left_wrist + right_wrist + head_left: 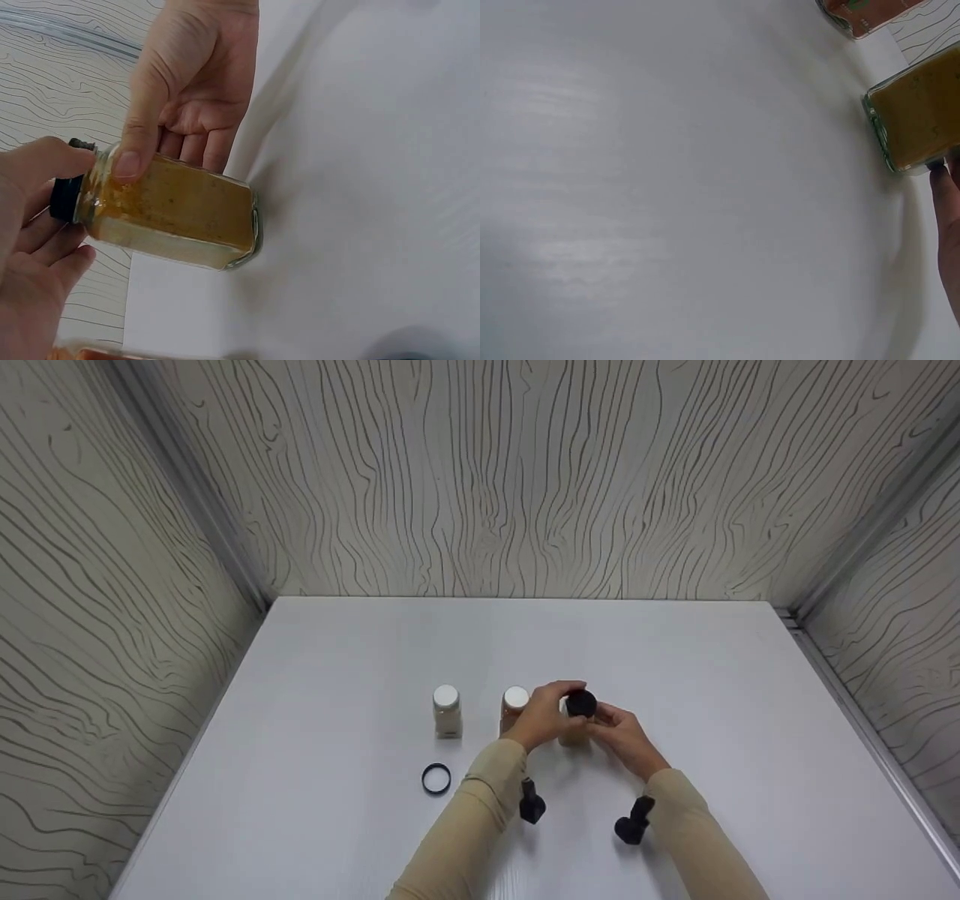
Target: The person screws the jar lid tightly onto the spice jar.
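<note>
My left hand (546,716) curls its thumb and fingers round the black cap (581,703) of a square glass jar. Yellow-brown powder shows through the jar (176,210) in the left wrist view. My right hand (628,742) grips the jar's body from the other side, its thumb lying along the glass. The cap sits on the jar's neck. Just left of my left hand stands a second jar (515,699), with reddish-brown contents and a white round top; the forearm partly covers it. In the right wrist view, only the powder jar's base and some right-hand fingers show.
Farther left on the white table (337,675) stands a pale jar (448,720) with a white top. In front of it lies a black-rimmed round lid (436,778). Wood-grain patterned panels (487,480) enclose the table at the back and sides.
</note>
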Motion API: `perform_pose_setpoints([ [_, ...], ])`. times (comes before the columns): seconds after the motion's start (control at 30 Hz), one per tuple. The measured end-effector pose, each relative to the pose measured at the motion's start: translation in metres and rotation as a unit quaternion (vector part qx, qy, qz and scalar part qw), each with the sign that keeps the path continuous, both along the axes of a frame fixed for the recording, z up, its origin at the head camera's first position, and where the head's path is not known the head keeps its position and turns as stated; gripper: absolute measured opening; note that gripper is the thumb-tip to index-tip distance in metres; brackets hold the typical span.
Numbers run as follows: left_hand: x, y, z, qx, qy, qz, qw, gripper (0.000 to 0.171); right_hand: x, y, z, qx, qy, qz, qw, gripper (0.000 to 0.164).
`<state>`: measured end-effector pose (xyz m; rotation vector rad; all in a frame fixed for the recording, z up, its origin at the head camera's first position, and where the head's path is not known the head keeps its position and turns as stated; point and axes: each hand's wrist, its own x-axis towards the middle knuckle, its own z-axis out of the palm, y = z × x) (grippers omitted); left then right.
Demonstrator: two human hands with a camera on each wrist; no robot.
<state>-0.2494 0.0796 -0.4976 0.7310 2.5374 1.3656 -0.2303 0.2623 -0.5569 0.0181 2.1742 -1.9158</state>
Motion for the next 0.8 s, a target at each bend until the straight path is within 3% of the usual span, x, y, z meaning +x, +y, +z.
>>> perform_pose_setpoints([
  [0.23,0.0011,-0.0007,0.0017,0.011,-0.006,0.001,0.9999,0.053,0.0003,0.0005,-0.0006,0.005,0.002,0.002,1.0,0.064],
  [0.57,0.0006,-0.001,0.0003,0.017,0.021,-0.002,0.9996,0.052,0.0003,-0.0005,-0.0023,0.01,0.004,-0.004,1.0,0.062],
  [0.8,0.002,-0.001,0.0019,0.017,0.01,0.001,0.9998,0.052,0.0005,-0.0005,-0.0022,0.01,0.01,-0.001,1.0,0.064],
])
